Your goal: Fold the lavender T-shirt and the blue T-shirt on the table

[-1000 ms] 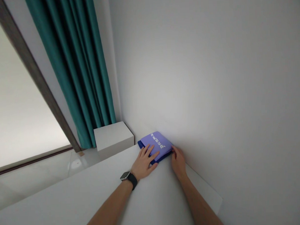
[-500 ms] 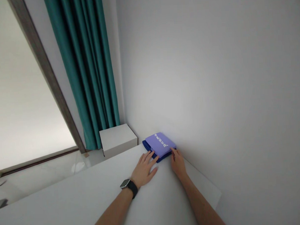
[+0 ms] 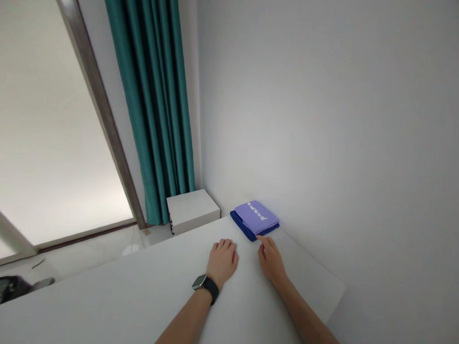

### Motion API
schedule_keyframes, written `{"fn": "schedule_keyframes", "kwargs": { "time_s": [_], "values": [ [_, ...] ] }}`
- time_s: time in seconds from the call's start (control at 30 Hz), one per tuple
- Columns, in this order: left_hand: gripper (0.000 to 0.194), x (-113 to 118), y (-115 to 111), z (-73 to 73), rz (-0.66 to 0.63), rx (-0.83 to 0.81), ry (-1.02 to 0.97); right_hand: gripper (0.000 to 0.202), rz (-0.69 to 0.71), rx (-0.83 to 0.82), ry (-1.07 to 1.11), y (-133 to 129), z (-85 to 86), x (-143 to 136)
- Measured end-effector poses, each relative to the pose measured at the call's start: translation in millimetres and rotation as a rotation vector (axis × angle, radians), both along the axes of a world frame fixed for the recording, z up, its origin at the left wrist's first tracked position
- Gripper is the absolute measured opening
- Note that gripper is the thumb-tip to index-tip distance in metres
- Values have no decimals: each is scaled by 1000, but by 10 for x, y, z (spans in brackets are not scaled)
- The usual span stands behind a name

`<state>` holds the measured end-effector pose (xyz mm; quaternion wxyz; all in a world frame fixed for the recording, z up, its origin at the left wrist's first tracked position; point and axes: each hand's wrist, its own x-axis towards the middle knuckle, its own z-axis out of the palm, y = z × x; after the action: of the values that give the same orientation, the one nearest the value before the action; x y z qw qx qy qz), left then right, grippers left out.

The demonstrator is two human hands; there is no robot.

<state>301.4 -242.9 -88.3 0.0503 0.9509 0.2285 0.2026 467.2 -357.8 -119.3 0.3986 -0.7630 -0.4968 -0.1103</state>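
Note:
Two folded layers of fabric, a lavender cloth (image 3: 257,217) with white lettering on top of a dark blue cloth (image 3: 242,227), lie at the far end of the white table against the wall. My right hand (image 3: 272,261) rests just in front of them. Its index finger stretches to the near corner of the cloths, thumb apart and the other fingers curled, holding nothing. To the left, my left hand (image 3: 223,263) lies on the table with fingers drawn in together, apart from the cloths. A dark-strapped watch (image 3: 206,284) is on my left wrist.
The white table (image 3: 136,308) runs along the wall (image 3: 327,137) on the right. Beyond its far edge stands a white box-shaped unit (image 3: 193,209), below a green curtain (image 3: 154,119). A frosted sliding door (image 3: 56,124) is at left, with a dark object (image 3: 8,289) near the floor.
My left hand has come off the cloths toward me, its fingers drawn in from spread. My right hand has slid from their right edge to the near corner. The view has shifted left.

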Motion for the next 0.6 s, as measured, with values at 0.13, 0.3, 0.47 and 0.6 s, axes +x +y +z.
{"fn": "schedule_keyframes", "kwargs": {
  "time_s": [0.13,0.3,0.47,0.6],
  "values": [
    [16,-167,-72,8,38,26,14,40,56,-48,-9,21,-2,-229],
    [15,-404,-95,-16,95,39,1,38,119,-58,-16,122,-24,-492],
    [13,-685,-26,-55,158,32,3,37,187,-122,-92,279,-27,-777],
    [13,-920,18,-71,212,12,0,34,201,-136,-70,485,-30,-1095]
  ]
}}
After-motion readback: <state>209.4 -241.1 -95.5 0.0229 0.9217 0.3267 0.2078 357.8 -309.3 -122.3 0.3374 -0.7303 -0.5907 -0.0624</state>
